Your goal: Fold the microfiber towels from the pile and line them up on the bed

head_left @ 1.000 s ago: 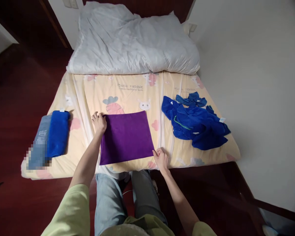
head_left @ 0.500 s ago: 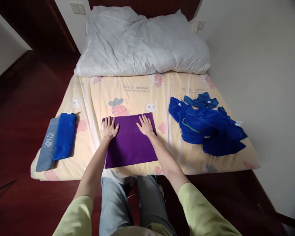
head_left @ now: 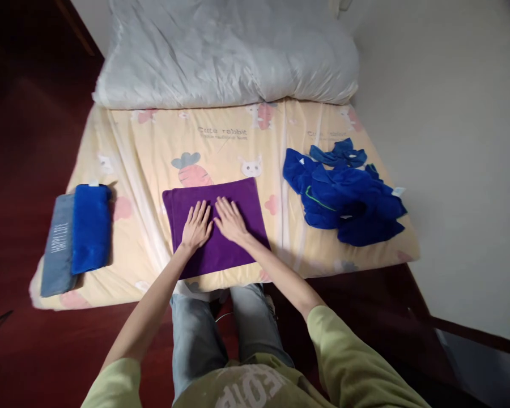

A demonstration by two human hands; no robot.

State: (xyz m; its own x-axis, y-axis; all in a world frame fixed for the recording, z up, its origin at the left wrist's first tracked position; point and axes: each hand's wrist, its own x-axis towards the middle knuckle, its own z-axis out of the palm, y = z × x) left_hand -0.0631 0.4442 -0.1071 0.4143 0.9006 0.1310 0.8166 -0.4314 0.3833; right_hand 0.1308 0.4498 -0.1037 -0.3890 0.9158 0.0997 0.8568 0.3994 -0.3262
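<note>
A purple towel lies flat near the front edge of the bed, with a doubled edge showing along its left side. My left hand rests open on it, palm down, left of the middle. Beside it, almost touching, my right hand also presses flat on the cloth with fingers stretched out. Both hands hold nothing. Farther left, a folded blue towel overlaps a folded grey towel lettered "HAPPY LIFE". To the right sits a crumpled heap of blue cloths.
A yellow bed sheet with rabbit and carrot prints covers the mattress. Bulky white bedding is piled at the far end. A pale wall borders the right side; dark red floor lies to the left.
My hands have slid from the towel's far corners in toward its middle, now close together. The camera view has tilted further down.
</note>
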